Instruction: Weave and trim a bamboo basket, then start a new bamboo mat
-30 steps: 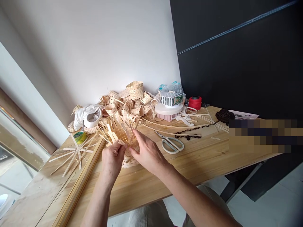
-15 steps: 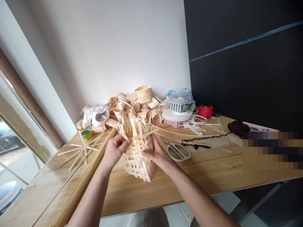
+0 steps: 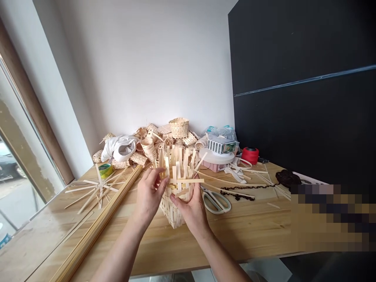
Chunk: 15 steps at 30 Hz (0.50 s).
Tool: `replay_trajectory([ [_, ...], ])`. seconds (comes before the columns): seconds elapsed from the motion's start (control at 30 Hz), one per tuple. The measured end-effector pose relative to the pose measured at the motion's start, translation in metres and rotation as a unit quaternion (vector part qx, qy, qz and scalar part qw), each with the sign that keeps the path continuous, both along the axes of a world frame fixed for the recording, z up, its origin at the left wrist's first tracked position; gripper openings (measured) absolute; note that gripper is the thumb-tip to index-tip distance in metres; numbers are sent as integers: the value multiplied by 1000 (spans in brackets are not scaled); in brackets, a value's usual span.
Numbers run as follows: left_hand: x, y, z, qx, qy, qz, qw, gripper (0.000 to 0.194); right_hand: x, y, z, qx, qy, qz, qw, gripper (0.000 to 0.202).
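Note:
A partly woven basket [image 3: 170, 213] of pale flat strips stands tilted between my hands, its unwoven upright ends fanning out at the top. My right hand [image 3: 192, 207] is closed round its right side, thumb pressed on the front weave. At the upper left of the rim, my left hand [image 3: 149, 194] pinches thumb and forefinger together on a strip; its other fingers are curled. A loose weaving strip [image 3: 190, 180] runs crosswise in front of the uprights, and its free end sticks out past my right hand. The fingertips behind the basket are hidden.
Scissors [image 3: 217, 201] lie right of the basket. A long bundle of strips [image 3: 96, 231] and a star of crossed strips [image 3: 100, 187] with green tape [image 3: 105, 170] are at left. Behind are a heap of small baskets [image 3: 179, 128], a red thread spool [image 3: 250, 156] and dark cord [image 3: 288, 180].
The basket has turned, a corner now facing me. My left hand has shifted to the rim's uprights, and the crosswise strip sits more level. The view has swung slightly.

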<state>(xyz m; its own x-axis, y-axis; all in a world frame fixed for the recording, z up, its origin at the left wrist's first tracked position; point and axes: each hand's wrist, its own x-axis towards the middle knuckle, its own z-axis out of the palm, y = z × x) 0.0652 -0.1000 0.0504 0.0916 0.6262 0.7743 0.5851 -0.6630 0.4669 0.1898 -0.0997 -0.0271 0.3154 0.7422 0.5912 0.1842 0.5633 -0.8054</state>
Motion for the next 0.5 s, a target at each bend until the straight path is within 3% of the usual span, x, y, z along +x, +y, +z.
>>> replay_trajectory([
  [0.13, 1, 5, 2, -44, 15, 32, 998, 13, 0, -4, -4, -24, -29, -45, 998, 90],
  [0.3, 2, 8, 1, -79, 5, 29, 996, 12, -1, -4, -10, -36, -39, -57, 997, 91],
  [0.5, 5, 4, 1, -75, 22, 45, 996, 7, -3, -4, -10, -40, -44, -62, 996, 91],
])
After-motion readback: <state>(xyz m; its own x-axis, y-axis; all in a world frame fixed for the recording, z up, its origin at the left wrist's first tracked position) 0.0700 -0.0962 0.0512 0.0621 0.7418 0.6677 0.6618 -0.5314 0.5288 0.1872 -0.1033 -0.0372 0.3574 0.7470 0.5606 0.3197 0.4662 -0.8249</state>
